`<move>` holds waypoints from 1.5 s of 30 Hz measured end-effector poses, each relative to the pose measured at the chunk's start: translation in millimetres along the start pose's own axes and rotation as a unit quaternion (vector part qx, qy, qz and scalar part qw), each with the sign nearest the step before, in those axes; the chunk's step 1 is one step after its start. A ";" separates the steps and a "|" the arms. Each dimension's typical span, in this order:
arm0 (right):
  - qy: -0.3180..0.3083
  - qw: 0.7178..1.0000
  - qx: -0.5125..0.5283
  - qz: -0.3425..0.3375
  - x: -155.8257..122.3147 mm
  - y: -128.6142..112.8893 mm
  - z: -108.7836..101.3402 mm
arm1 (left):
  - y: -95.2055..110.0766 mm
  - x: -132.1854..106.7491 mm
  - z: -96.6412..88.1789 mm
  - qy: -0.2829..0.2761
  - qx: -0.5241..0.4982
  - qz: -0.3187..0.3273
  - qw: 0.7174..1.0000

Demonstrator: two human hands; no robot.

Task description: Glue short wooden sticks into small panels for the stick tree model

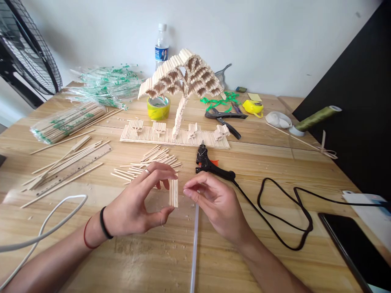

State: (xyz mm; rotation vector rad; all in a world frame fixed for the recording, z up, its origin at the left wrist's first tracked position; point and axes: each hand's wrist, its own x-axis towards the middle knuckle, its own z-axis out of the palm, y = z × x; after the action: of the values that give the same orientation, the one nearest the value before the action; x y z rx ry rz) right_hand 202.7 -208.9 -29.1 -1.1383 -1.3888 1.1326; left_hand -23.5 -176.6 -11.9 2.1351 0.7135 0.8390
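My left hand (146,199) pinches a small panel of short wooden sticks (174,191) by its top and bottom ends, holding it upright above the table. Just to the right is my right hand (214,199), thumb and forefinger pressed together; whether something thin sits between them I cannot make out. A clear glue stick (194,248) runs toward me beneath that hand. Beyond it lies a black hot glue gun (210,160) with an orange trigger. Loose short sticks (155,160) are spread behind my left hand. Farther back stands a stick-built tree model (183,85) on a slatted base (146,137).
Long sticks and a clear ruler (76,167) lie left, near bagged sticks (73,118). Yellow tape (158,109), a bottle (161,47) and cutters (224,119) stand or lie behind. A black cord (275,221) loops at right beside a phone (351,244). A white cable (45,236) crosses left.
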 end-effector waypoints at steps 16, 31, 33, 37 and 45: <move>-0.021 0.999 -0.043 0.003 -4.1 1.1 -3.2 | 1.1 0.7 -0.7 -0.002 -0.004 0.001 1.000; 0.011 0.998 -0.032 -0.047 0.1 0.6 -0.9 | 1.5 1.0 -0.3 0.000 -0.001 0.001 1.000; -0.009 0.999 -0.006 -0.032 -0.3 0.3 -0.6 | 1.3 1.5 -0.3 0.002 -0.004 0.004 1.000; -0.068 0.998 0.015 -0.004 -1.1 -0.4 -1.1 | 1.2 1.7 -0.5 -0.001 -0.009 0.011 1.000; -0.103 0.994 -0.027 -0.004 -2.9 4.9 -2.9 | 2.1 1.2 -0.5 -0.001 -0.014 0.008 1.000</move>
State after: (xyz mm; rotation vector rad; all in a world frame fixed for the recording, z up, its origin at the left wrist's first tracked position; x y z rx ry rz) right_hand 206.2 -210.9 -34.0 -1.0769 -1.5888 1.2402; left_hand -22.6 -176.8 -9.5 2.1188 0.6793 0.8506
